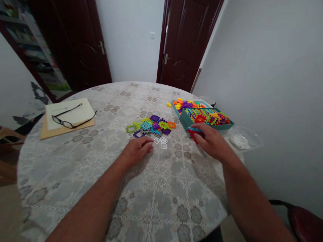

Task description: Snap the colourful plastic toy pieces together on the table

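My left hand (137, 151) rests on the tablecloth with its fingers curled together, just left of several small white plastic lattice pieces (163, 145); I see nothing held in it. Beyond it lies a loose heap of toothed plastic gear pieces (146, 126) in green, purple, blue, orange and grey. To the right, my right hand (212, 141) is closed around red and blue gear pieces (193, 133), with the palm side hidden. This hand is in front of a teal box (184, 122) filled with rows of coloured pieces.
Behind that box is a second tray (174, 106) of loose bright pieces. A clear plastic container (257, 140) holding white bits sits at the table's right edge by the wall. Black-framed glasses (68, 123) lie on papers (51, 110) at the left. A dark red chair (307, 221) stands lower right.
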`<state>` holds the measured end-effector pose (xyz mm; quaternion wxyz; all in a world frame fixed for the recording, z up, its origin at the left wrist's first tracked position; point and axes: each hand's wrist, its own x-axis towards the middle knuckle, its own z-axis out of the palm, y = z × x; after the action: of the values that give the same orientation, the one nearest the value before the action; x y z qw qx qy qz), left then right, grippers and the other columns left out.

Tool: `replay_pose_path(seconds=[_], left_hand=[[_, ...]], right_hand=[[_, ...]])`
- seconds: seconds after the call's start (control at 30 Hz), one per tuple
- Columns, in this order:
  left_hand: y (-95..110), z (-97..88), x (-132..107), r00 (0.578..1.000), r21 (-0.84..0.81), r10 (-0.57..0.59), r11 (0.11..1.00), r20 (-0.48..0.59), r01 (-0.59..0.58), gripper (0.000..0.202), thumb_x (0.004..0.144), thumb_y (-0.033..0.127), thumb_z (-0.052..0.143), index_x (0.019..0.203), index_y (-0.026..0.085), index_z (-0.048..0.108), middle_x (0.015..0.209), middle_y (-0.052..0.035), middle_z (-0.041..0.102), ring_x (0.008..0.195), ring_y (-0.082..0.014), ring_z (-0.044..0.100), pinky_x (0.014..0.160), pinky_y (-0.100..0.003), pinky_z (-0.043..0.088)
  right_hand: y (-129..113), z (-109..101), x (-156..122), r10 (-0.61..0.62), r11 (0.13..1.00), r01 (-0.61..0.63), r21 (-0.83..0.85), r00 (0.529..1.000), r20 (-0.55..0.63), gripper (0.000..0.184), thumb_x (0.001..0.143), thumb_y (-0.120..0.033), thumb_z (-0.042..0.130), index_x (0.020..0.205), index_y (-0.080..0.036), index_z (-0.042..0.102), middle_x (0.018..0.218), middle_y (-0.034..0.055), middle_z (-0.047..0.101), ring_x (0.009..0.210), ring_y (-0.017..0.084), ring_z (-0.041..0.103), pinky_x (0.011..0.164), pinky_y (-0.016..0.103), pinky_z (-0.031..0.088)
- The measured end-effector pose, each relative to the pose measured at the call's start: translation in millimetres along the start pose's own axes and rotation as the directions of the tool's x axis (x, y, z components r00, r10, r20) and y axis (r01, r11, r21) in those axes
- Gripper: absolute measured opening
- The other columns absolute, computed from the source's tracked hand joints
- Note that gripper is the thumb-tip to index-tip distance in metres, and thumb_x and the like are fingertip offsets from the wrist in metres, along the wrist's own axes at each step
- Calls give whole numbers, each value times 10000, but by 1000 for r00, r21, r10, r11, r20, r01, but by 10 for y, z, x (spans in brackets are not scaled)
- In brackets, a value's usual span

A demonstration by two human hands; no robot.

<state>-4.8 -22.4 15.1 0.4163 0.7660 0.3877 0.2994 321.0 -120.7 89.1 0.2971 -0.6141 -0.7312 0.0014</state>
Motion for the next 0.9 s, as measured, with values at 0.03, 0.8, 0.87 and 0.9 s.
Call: replay_pose_path(seconds=[0.03,0.8,0.87,0.9], left_hand=[[6,-16,5,998,21,-6,1000,-58,7,274,930,414,589,1036,232,765,896,-56,796,724,-201,718,714,-321,541],[-100,-232,43,847,-5,-191,976,-495,217,279,916,344,546,1043,207,752,920,-56,800,772,-213,692,713,-311,520],[-63,-233,30,852,19,-167,979,-495,203,252,910,326,548,1000,208,752,911,-60,795,765,-218,685,720,-324,519],[-50,-233,26,855,35,-152,980,-497,195,240,906,314,549,981,210,751,903,-60,791,765,-220,681,726,-329,519]], right_hand=[[118,-68,-69,31,997,-33,-69,999,-28,367,981,-293,542,1309,-189,668,1282,147,728,1177,292,687,1064,452,511],[-246,505,85,-84,996,80,31,984,154,278,976,-290,586,1214,-213,708,1180,129,740,968,257,715,968,430,549],[-265,716,273,-111,994,106,38,978,175,323,959,-255,607,1264,-196,695,1257,154,714,1098,283,697,1017,451,536],[-252,815,371,-111,994,107,29,978,177,359,951,-236,610,1299,-185,681,1291,165,700,1140,289,685,1036,457,532]])
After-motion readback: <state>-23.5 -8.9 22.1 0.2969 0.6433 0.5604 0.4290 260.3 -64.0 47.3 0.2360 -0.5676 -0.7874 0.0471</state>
